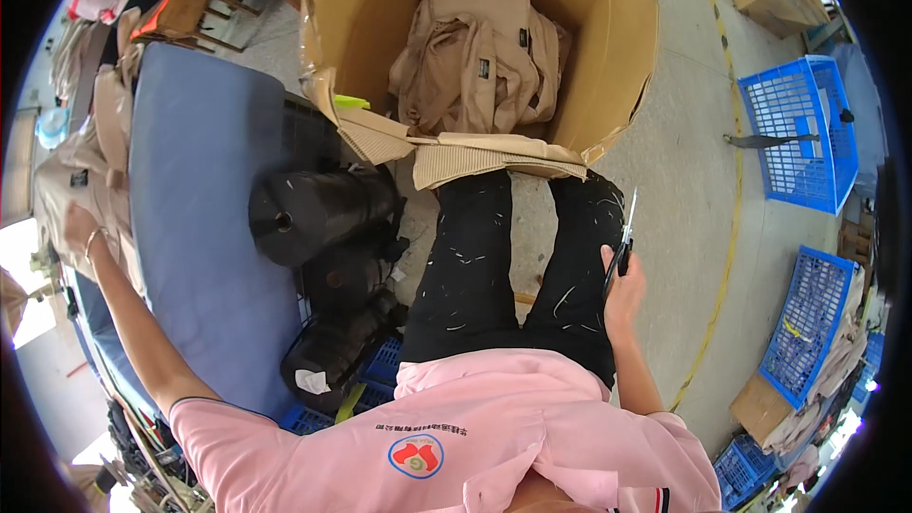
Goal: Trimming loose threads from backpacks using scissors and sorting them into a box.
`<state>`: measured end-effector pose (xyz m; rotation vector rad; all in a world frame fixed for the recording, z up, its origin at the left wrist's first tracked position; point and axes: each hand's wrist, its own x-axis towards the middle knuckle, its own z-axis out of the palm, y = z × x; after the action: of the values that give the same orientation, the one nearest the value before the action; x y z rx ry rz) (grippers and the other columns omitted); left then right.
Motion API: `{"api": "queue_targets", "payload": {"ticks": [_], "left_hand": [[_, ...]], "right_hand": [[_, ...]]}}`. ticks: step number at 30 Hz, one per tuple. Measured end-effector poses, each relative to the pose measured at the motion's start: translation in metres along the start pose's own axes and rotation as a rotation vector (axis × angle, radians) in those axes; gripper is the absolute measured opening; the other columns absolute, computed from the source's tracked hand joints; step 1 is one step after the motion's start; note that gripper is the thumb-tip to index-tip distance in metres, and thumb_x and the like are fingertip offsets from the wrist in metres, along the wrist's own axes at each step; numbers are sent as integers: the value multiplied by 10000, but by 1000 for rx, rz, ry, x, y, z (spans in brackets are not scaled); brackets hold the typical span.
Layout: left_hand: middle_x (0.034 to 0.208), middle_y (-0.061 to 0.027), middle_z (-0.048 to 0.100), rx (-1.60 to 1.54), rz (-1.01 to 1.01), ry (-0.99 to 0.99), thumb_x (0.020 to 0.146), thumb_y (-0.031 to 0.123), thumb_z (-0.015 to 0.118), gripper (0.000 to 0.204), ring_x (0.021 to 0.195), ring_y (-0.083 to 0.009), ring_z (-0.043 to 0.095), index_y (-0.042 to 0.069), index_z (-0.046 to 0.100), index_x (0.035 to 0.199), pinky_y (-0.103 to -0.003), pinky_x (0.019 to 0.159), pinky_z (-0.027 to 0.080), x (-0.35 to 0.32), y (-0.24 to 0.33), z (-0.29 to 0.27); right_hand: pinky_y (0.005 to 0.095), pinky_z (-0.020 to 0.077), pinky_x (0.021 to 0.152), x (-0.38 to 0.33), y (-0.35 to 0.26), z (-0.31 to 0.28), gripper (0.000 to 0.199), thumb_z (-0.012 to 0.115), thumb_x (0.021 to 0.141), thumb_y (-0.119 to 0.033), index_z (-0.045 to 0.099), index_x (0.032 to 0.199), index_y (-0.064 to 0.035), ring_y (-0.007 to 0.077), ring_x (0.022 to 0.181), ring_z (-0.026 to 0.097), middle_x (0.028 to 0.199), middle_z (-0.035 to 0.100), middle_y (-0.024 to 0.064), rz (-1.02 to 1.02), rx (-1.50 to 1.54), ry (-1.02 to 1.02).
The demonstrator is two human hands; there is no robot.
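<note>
Right hand (624, 296) clasping scissors (623, 256), long axis forward, blades (632, 212) foremost; left hand (80, 228) grip unclear

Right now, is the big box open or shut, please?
The box is open: nothing covers its top, and beige fabric items are visible inside.

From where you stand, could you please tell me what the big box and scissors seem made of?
Box: matte brown cardboard, corrugated, judging by the ridged flap. Scissors: silvery, shiny blades suggest steel; dark handles look like plastic, though unconfirmed.
</note>
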<state>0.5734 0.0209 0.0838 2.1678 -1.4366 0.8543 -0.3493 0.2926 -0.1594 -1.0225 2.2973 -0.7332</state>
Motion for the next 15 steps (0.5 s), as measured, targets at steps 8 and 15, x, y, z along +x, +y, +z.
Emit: {"api": "queue_targets", "payload": {"ticks": [8,15], "left_hand": [[1091,-67,710,-574,519,-445,973,292,574,276,985,-205,670,122,703,1149,-317,867,500,-119,463,30],[1130,-244,665,-262,864,-1408,952,534,517,570,1100,-407,608,38,664,1190,-435,960,465,-323,671,212]], "right_hand": [[336,387,621,24,20,18,407,737,894,-304,503,786,11,191,659,417,697,469,93,7,74,131],[338,371,616,26,31,28,395,768,864,-266,484,780,-5,197,670,397,709,438,83,148,143,149]]}}
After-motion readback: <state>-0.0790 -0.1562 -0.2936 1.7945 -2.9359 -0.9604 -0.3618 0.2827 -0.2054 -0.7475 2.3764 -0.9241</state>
